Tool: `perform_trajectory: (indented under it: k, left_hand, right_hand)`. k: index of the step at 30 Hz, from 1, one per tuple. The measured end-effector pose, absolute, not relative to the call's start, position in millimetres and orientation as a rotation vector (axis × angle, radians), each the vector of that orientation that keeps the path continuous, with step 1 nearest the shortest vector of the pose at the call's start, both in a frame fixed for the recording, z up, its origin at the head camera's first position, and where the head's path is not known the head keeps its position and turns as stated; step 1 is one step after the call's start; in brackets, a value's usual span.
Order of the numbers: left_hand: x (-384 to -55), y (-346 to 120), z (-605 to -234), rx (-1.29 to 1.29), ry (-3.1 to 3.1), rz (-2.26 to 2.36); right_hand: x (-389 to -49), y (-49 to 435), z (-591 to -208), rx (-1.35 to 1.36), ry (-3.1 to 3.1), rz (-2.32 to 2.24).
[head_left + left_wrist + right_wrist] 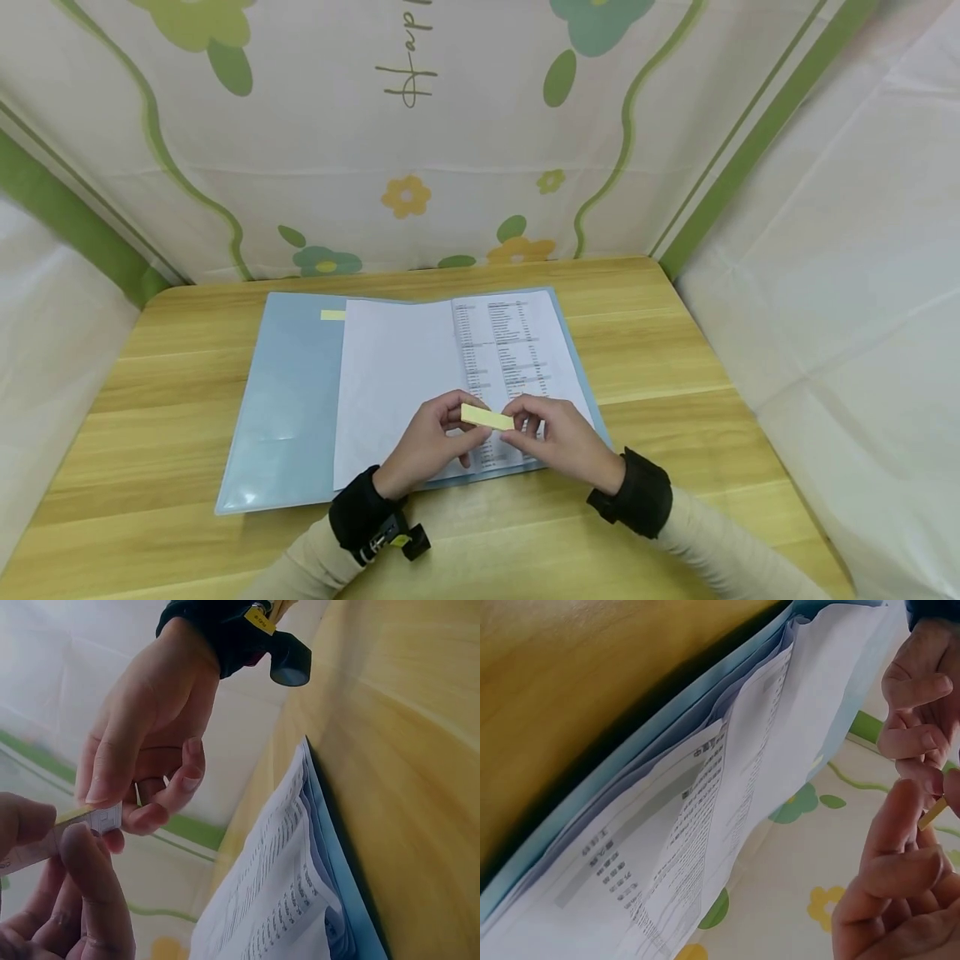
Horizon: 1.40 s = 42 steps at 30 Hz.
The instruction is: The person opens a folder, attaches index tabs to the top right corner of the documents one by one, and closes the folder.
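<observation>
A small pad of yellow sticky notes (486, 417) is held level between both hands, above the lower part of the open folder (281, 400). My left hand (437, 433) pinches its left end between thumb and fingers. At the right end, the thumb and forefinger of my right hand (564, 435) grip it. The left wrist view shows the pad's pale underside (45, 844) with faint print. Beneath the hands lie a blank white page (397, 358) and a printed page (517, 342). One yellow sticky note (332, 315) lies at the blank page's left edge, near the top.
The light blue folder lies on a wooden table (660, 367). Its stacked sheets (727, 720) rise slightly at the near edge. Behind the table hangs a flowered curtain (480, 142), with white fabric (847, 292) along the right side. Black bands (636, 492) circle both wrists.
</observation>
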<state>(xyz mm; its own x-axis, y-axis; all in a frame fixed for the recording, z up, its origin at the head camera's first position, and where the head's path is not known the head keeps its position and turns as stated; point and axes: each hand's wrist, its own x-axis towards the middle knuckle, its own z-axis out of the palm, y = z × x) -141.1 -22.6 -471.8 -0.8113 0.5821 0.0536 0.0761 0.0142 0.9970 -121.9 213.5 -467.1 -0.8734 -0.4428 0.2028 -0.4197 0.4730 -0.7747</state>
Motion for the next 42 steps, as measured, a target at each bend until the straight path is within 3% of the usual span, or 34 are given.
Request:
perform_trajectory:
  k: [11,42]
  left_hand:
    - [-143.6,-28.4,-470.7,0.437,1.967,1.885]
    - [-142.4,-25.1,-470.8,0.393,1.992,1.908]
  right_hand:
    - [-121.6,217.6,-462.2,-0.742,2.878,-1.277]
    - [-125.6,215.7,-462.9,-0.759,2.905,-1.499]
